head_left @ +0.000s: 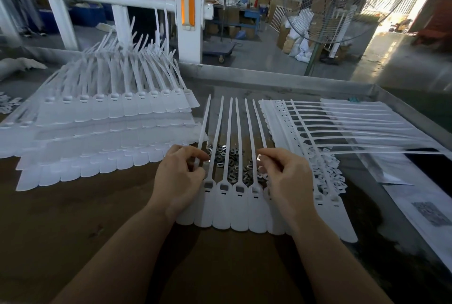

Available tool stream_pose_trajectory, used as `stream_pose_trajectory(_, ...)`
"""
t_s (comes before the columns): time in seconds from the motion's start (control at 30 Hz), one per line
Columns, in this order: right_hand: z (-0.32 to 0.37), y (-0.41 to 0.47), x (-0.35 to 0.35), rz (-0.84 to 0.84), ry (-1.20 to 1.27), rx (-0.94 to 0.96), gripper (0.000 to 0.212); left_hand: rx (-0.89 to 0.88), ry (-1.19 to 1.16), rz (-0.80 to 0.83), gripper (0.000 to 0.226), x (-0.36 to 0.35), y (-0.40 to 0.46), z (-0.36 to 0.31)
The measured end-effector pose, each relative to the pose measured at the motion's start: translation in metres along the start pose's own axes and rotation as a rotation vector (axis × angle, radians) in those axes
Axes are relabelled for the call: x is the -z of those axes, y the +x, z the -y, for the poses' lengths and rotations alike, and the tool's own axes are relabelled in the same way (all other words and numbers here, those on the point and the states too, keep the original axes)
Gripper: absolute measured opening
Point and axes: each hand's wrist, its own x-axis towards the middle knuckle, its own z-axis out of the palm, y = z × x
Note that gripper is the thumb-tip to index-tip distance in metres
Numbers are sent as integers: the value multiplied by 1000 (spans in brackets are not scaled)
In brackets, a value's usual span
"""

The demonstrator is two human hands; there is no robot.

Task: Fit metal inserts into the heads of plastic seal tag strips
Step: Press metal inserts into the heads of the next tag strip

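Strips lie at 6 o'clock on bench, inserts piled at 12 behind heads. L hand & R hand: each grip curled, pinching an insert. Risk: insert goes in crooked or drops if strips shift, since nothing pins them.

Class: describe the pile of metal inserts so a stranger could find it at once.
On the brown table, find the two hands. Between them, under the white strips, lie the inserts: small, dark and shiny, not white plastic.
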Motion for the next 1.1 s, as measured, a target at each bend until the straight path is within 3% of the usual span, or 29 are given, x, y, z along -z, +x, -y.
stream_pose_trajectory(0.27, 9, 5, 17, 136, 181, -92, 18, 26, -27, -15, 26, 2, 2, 0)
stream_pose_trajectory(0.6, -1, -2, 22, 406, -79, -43, 7, 30, -20, 9, 25, 3, 1, 0)
stream_pose_trajectory(0.9, -1, -2, 26, 533, -198, 26, 9, 46, -11, 19, 25, 4, 0, -2)
stream_pose_trajectory(1.1, -1, -3, 25, 524, -227, 44, 10, 42, -16, 29, 24, 5, -1, -2)
